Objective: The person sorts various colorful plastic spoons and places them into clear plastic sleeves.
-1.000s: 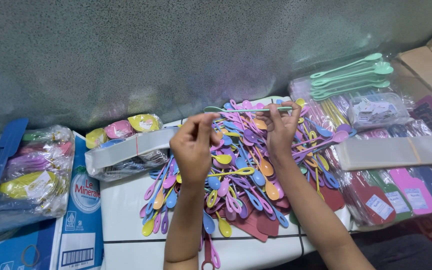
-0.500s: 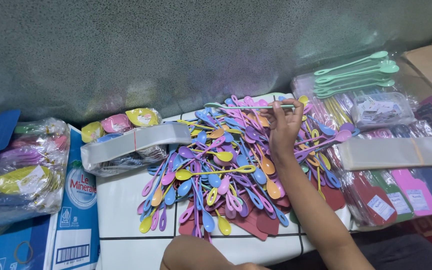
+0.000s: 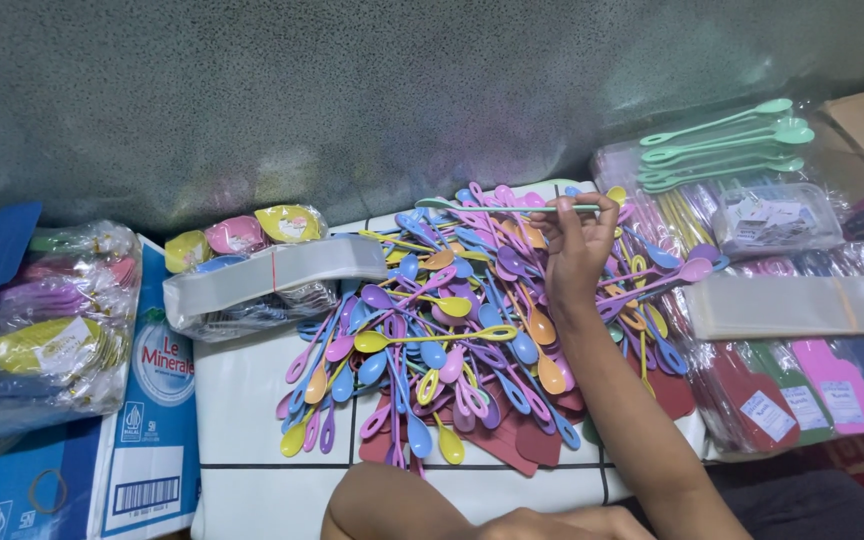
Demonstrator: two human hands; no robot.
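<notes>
A: Status? Right hand (image 3: pixel 574 250) fingers pinching one teal spoon (image 3: pixel 512 208) above the far edge of the spoon pile (image 3: pixel 452 330) on the counter (image 3: pixel 252 400).
B: Left hand (image 3: pixel 552 522) low, grip unclear. Pile mostly unsorted; sleeve stack (image 3: pixel 272 275) waits left.

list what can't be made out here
- Left hand: head view, cut off by the bottom edge, so its grip cannot be told.
- Red flat pieces: mostly buried under the spoon pile.
- Right hand: fingertips on a green spoon, hidden behind the hand.
</notes>
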